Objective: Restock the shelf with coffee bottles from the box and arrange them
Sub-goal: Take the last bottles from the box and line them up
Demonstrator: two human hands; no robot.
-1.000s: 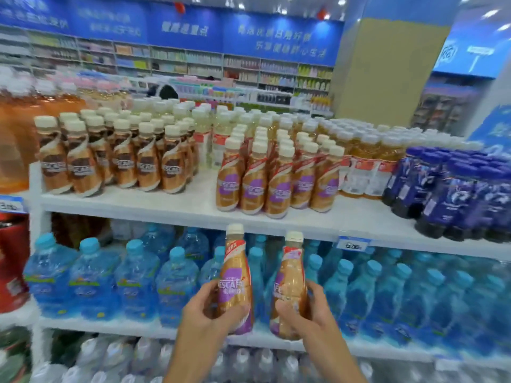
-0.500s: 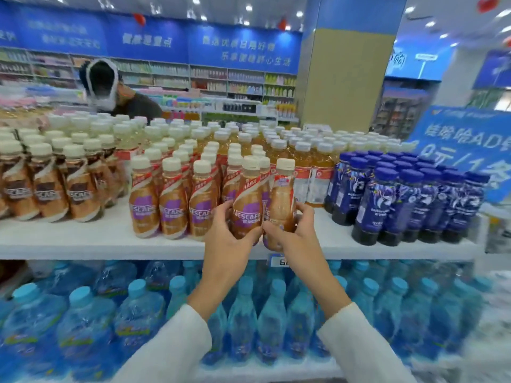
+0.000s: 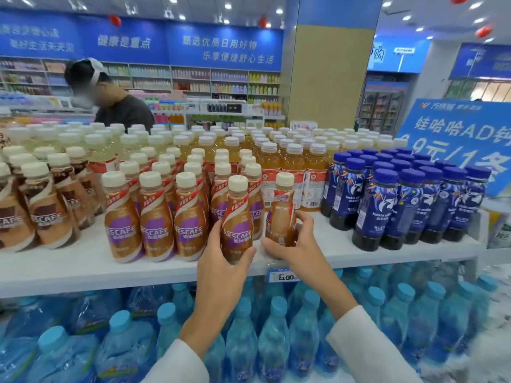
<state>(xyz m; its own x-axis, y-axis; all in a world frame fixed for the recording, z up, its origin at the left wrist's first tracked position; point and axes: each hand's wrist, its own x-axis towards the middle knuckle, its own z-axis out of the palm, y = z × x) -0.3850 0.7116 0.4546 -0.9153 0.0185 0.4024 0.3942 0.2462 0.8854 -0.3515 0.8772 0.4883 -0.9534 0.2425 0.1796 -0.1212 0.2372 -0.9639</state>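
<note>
While the left hand [image 3: 221,272] grips a coffee bottle [image 3: 237,217] (upright), the right hand [image 3: 297,244] grips another bottle [image 3: 280,211].

Brightness: bright, even store light across the whole frame.
Source: recessed ceiling lights [image 3: 228,6] along the top edge.
Shadows: soft and faint under the coffee bottles [image 3: 154,217] on the white shelf [image 3: 83,268].
Glare: small highlights on the water bottles [image 3: 276,335].
Distortion: wide-angle bending at the edges; lower right corner smeared.
Focus: centre sharp, far shelves [image 3: 190,78] soft.
</note>
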